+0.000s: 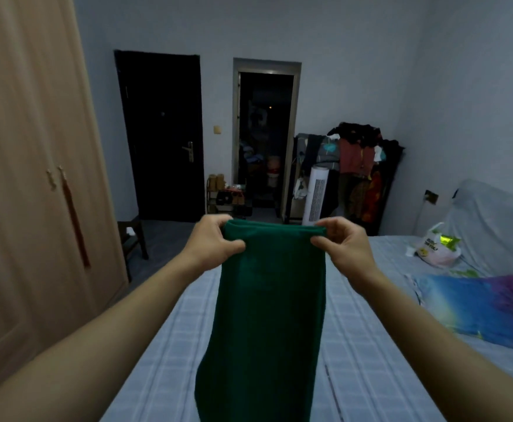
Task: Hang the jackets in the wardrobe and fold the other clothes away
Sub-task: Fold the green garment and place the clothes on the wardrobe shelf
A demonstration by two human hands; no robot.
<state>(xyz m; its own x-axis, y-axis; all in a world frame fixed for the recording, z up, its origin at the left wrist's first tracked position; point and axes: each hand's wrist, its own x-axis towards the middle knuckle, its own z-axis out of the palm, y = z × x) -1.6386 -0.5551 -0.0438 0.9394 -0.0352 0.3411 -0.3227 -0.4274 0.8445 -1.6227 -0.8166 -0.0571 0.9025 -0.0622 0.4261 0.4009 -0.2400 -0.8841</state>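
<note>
Both hands pinch green garment [267,315] above checked bed [371,345], beside wardrobe [30,178].

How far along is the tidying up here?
Nothing visibly finished yet. In hand: the left hand and right hand pinch the top corners of a green garment, hanging over the bed, mid-fold. Left: the wardrobe is closed, and clothes still pile on the far rack.

Views: one, head-worn, wide-angle.
Facing: forward and slightly down, along the bed [170,345] toward the far wall with the dark door [161,135].
Nearness: both forearms reach out close under the lens.
Left edge: wardrobe [21,147].
</note>
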